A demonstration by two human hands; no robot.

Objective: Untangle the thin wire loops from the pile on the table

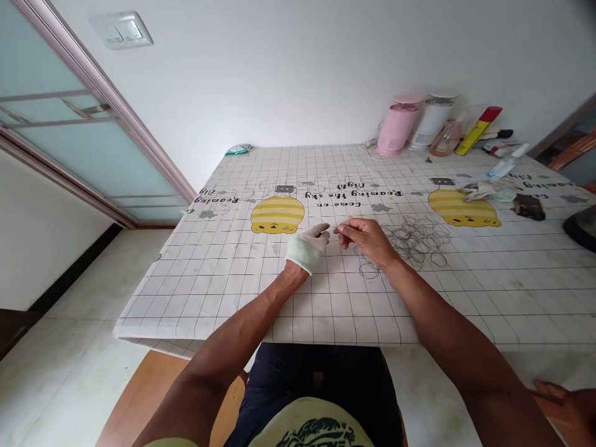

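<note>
On the gridded tablecloth [223, 279], my left hand [309, 245] wears a white glove, its thumb and fingers brought together near the table's middle. Just right of it, my bare right hand [363, 238] has its thumb and forefinger pinched. The fingertips of both hands almost meet, and anything between them is too small to make out. A loose pile of thin dark wire-like rings [414, 242] lies beside and partly behind my right hand.
At the back right stand a pink device [397, 129], a white one [431, 124] and a yellow-red box [478, 130]. A glove [488, 190], a clear bottle [507, 162] and a dark object [529, 207] lie nearer. A green packet [238, 149] is at the back left.
</note>
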